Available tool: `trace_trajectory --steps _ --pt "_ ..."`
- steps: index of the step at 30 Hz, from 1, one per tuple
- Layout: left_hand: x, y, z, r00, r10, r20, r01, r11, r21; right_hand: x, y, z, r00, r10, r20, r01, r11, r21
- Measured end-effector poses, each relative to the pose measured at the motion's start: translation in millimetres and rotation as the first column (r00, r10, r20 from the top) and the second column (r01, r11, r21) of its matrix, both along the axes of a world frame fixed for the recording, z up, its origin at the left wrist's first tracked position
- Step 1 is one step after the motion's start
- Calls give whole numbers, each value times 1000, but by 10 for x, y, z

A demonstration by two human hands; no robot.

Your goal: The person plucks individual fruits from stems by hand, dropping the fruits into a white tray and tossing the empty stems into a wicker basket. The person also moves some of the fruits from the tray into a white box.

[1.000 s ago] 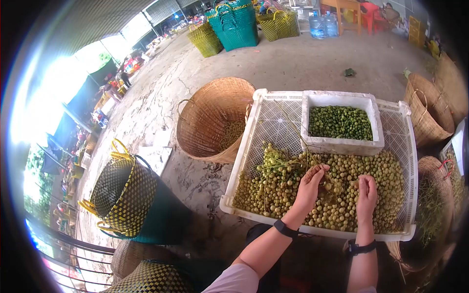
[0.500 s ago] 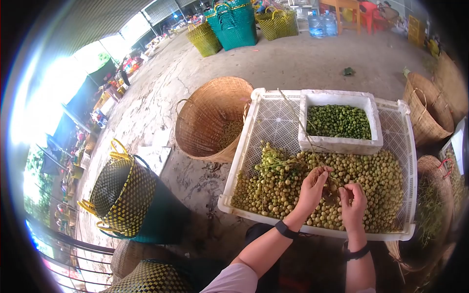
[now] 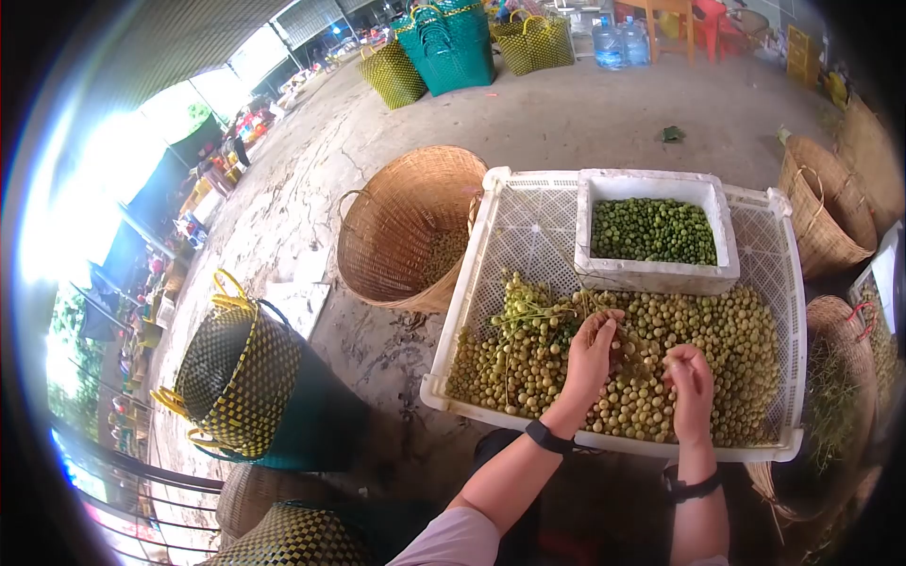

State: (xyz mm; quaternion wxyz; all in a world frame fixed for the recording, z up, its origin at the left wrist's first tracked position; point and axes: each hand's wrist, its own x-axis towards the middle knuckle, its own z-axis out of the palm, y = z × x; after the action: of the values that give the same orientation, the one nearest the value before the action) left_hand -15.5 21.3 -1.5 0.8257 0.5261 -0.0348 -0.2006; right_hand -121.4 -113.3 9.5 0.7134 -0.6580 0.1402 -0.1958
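Observation:
My left hand is closed in a pinch over the tray, with a thin brownish fruit stem at its fingertips. To its right, my right hand has its fingers curled together; whatever they hold, if anything, is too small to make out. Below and around both hands lies a layer of round yellow-green fruits. Left of my left hand, a green stemmed bunch rests on the loose fruits. All this sits in a white perforated plastic tray.
A white foam box of small dark green fruits stands at the tray's back. Wicker baskets flank the tray. A yellow-black woven basket stands at left. Green woven bags and water jugs are farther back.
My hands have drawn apart, the left shifting slightly left and the right moving right. The long stem that crossed the foam box's left edge no longer shows there.

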Motion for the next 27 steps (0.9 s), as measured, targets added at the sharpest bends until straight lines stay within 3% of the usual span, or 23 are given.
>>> trace_trajectory --steps 1,3,5,7,8,9,10,11,13,15,19,23,27 --pt "8 10 -9 1000 -6 -18 6 1000 -19 3 -12 10 999 -50 -22 53 981 189" --pt "8 15 21 999 -14 -36 13 999 -36 2 -33 -5 999 -40 -17 42 986 161" --pt "-25 -7 80 998 41 -45 -43 998 -39 1 -83 -12 999 -43 -4 39 864 503" --pt "-3 -14 23 997 48 -56 -50 998 -29 20 -47 -57 977 -116 -180 169 934 316" --pt "-18 7 50 997 44 -70 -48 997 -53 26 -55 -99 975 -88 -205 144 949 281" --pt "-46 4 192 993 84 -79 -81 996 38 17 -82 -153 967 -70 -245 132 960 246" --pt "-28 24 114 996 54 -65 -56 998 -32 5 -93 -216 984 -51 -171 89 972 220" --pt "2 4 44 995 100 12 -100 995 17 -4 -102 -253 995 -26 -101 44 982 186" --pt "-22 -1 85 989 95 -117 -97 995 -11 -10 -119 -245 989 -15 -148 39 986 162" --pt "14 -9 -14 989 107 -100 -105 994 24 34 -73 -198 996 -93 -4 92 991 -97" --pt "-19 -41 16 990 98 -105 -94 995 41 58 -46 -161 993 -71 97 97 951 -294" --pt "-123 -108 26 998 31 -49 -30 999 28 40 24 -61 992 -123 38 127 880 -458" --pt "-158 -148 17 999 2 -51 -1 999 33 39 10 -96 993 -116 0 105 890 -444"
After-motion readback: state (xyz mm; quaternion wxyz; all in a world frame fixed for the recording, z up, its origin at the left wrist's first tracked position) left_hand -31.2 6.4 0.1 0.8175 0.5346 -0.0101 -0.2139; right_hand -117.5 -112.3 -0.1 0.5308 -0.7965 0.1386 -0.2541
